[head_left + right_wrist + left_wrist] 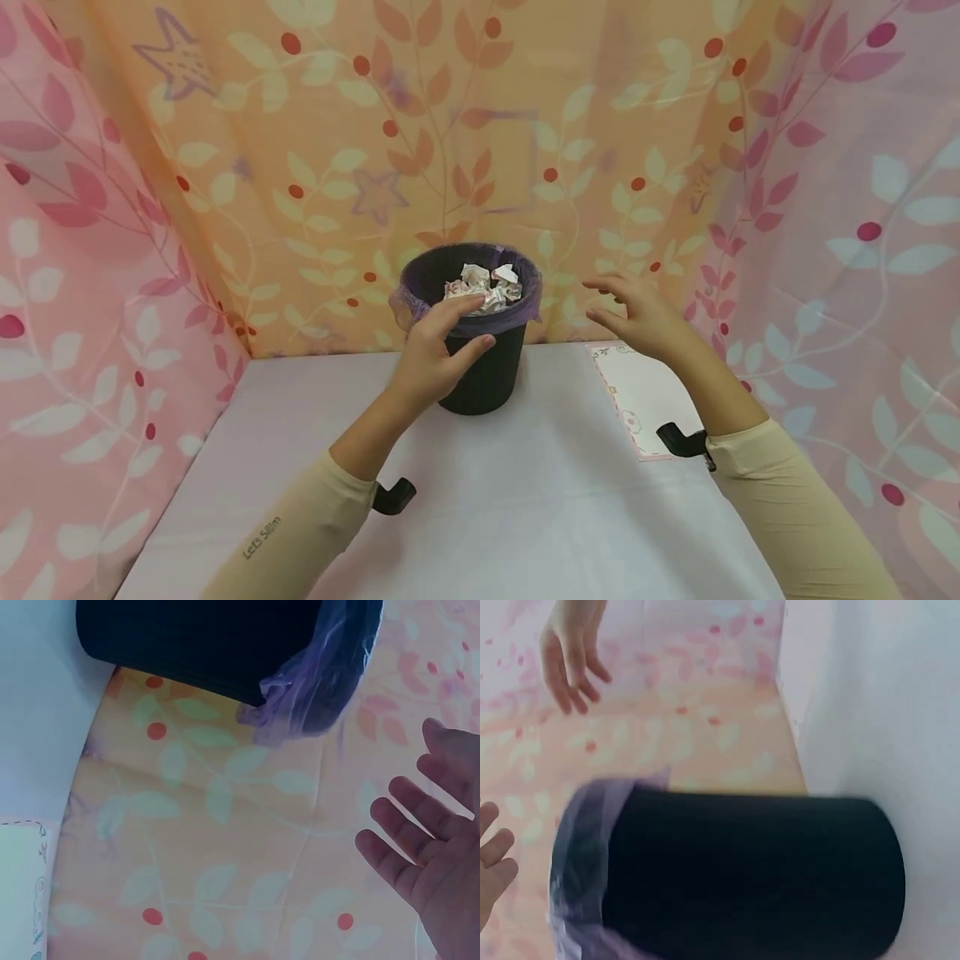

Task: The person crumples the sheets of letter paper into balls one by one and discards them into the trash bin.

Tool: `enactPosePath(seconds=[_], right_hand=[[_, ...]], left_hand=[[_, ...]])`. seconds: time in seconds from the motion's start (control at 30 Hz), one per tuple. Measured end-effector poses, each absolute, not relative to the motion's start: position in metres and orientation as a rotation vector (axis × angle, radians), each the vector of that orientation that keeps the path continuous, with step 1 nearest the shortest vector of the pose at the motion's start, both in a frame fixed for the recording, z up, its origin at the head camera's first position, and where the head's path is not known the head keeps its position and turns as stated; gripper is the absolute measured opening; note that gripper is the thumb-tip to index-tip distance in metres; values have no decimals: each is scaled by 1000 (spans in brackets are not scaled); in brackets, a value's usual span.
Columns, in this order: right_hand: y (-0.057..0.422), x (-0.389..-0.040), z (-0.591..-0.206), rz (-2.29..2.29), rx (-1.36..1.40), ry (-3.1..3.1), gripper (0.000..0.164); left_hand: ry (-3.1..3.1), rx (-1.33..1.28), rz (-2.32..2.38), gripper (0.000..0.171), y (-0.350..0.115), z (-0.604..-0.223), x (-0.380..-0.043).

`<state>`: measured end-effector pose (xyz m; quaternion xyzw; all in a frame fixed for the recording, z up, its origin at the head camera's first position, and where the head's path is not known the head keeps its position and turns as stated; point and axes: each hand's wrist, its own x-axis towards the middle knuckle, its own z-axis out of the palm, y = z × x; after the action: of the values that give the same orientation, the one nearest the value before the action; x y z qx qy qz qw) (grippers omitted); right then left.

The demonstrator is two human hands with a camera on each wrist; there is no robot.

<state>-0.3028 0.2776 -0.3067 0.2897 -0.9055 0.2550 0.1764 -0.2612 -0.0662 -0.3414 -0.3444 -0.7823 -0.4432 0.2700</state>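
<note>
A black trash bin (483, 375) stands upright at the back middle of the table, with a purple bag (528, 304) folded over its rim. Several crumpled paper balls (495, 287) show inside its mouth. In the head view my left hand (438, 350) is in front of the bin's left side, fingers toward the opening, holding nothing; whether it touches the rim I cannot tell. To the right of the bin hovers my right hand (637, 312), apart from it, with relaxed, spread fingers and nothing in them. The right wrist view also shows this hand (442, 855) free.
A sheet of white paper (652, 400) with a decorated pink border lies at the table's right, partly under my right arm in view. Patterned curtains (450, 167) enclose the back and both sides. A white cloth (525, 517) covers the table.
</note>
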Motion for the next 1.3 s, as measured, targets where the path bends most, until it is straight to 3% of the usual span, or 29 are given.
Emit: enactPosePath(seconds=[0.67,1.3], right_hand=[[331,-277,-361,659,732,-2533,48],[399,-285,-426,682,630,-2646,48]], left_hand=[[-2290,-1129,-1204,54,10,-389,-228],[-2636,-983,-1174,60,52,-449,-237]])
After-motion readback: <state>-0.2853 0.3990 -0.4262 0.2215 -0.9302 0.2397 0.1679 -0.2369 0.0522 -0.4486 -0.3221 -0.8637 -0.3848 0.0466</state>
